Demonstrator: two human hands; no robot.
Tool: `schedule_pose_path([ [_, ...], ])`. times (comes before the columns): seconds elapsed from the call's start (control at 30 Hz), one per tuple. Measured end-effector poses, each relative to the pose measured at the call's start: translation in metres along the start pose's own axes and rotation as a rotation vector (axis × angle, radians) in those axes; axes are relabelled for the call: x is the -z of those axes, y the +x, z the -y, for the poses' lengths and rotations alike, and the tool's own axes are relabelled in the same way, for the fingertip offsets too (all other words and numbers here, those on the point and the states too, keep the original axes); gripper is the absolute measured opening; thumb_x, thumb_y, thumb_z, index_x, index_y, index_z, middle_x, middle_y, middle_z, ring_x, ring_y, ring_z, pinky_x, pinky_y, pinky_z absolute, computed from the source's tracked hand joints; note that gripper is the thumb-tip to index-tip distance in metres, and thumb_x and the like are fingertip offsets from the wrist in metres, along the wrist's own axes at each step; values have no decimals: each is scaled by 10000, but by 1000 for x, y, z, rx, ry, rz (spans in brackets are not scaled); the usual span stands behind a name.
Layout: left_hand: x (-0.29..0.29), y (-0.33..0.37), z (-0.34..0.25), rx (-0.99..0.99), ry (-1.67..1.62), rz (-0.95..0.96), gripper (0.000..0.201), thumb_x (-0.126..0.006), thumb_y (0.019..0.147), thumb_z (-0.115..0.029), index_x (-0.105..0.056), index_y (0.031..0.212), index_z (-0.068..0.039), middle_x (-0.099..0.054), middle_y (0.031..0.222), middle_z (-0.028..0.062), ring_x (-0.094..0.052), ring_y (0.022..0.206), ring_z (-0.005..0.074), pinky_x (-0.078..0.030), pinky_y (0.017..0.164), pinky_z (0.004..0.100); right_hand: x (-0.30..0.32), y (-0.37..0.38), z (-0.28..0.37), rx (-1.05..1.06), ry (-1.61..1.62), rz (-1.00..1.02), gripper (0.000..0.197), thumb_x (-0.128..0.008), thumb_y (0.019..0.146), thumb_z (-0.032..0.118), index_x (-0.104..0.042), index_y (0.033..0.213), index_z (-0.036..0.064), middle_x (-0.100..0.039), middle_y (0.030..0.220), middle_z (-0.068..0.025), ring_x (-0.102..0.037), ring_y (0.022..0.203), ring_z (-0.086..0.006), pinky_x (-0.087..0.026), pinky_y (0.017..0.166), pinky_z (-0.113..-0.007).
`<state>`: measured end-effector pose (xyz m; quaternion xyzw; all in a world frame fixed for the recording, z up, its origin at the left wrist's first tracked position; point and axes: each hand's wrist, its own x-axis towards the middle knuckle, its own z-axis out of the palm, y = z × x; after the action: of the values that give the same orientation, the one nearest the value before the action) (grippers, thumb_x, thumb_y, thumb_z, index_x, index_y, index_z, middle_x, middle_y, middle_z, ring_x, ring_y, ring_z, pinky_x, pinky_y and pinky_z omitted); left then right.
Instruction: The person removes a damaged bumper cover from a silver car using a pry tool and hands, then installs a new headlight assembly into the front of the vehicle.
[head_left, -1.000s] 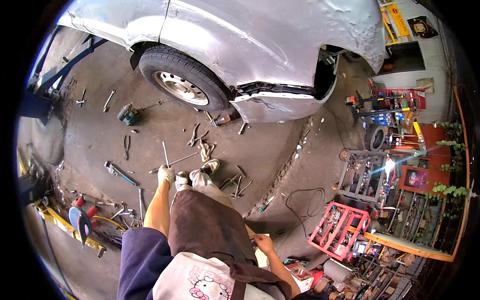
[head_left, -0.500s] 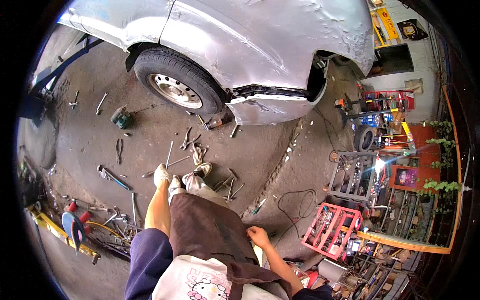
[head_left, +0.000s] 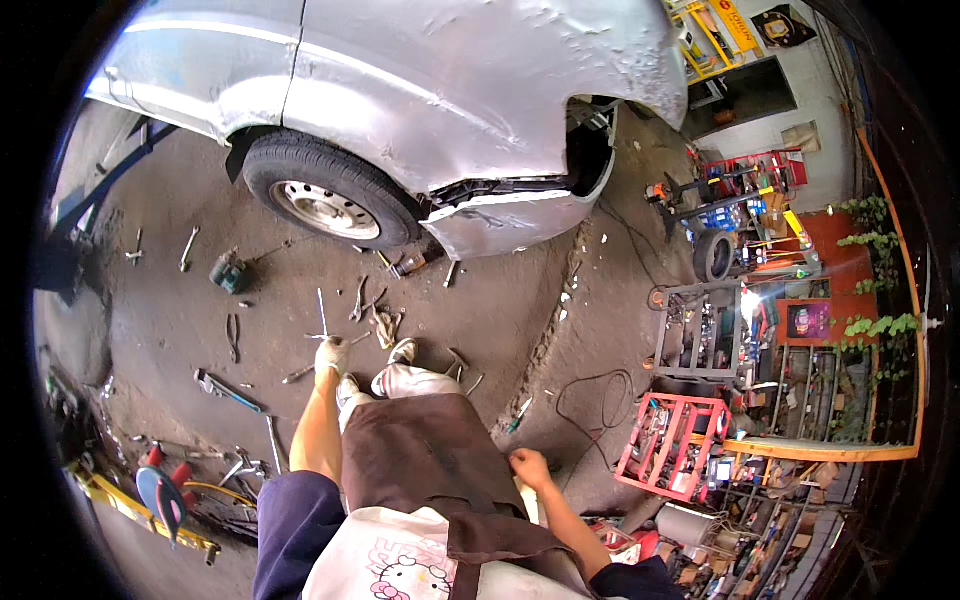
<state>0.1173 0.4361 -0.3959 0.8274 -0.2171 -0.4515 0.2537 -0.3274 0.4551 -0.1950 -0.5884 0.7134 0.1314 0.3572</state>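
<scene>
Beside a silver vehicle point(head_left: 430, 75) whose bodywork point(head_left: 512, 224) gapes, work apparently unfinished, a worker's left hand point(head_left: 332, 354) grips a metal rod point(head_left: 322, 308); the right hand point(head_left: 530, 466) curls, any contents unclear.

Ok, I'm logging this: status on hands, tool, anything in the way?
Left hand gripping metal rod. Right hand beside apron, grip unclear. Blue-handled wrench lying left, clear of hands.

The vehicle point(head_left: 430, 90) stood at the far side, its wheel point(head_left: 325, 205) toward the left. On the floor point(head_left: 490, 330) left of the left hand point(head_left: 331, 355), a power tool point(head_left: 229, 272) lay farthest, pliers point(head_left: 233, 338) nearer, a wrench point(head_left: 228, 390) nearest. A rod point(head_left: 322, 312) was in the hand. At right, a cart point(head_left: 672, 446) stood near, a rack point(head_left: 697, 375) beyond, a loose tyre point(head_left: 702, 250) farther.
</scene>
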Motion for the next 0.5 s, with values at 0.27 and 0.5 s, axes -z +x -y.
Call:
schedule_pose_path([
  [0.27, -25, -20, -167, -32, -1221, 186, 450, -585, 903, -334, -506, 1226, -31, -621, 1044, 81, -609, 939, 197, -490, 813, 329, 138, 79, 146, 552, 260, -373, 146, -598, 883, 127, -623, 977, 19, -659, 781, -74, -613, 690, -137, -472, 622, -269],
  [0.5, -58, 17, -256, -48, -1124, -106, 691, -507, 895, -541, -408, 1352, -32, -534, 1252, 98, -519, 1083, 182, -433, 874, 332, 296, 163, 302, 1176, -482, -675, 449, -711, 775, 245, -535, 1127, 29, -526, 1132, -142, -472, 1073, -316, -409, 901, -424],
])
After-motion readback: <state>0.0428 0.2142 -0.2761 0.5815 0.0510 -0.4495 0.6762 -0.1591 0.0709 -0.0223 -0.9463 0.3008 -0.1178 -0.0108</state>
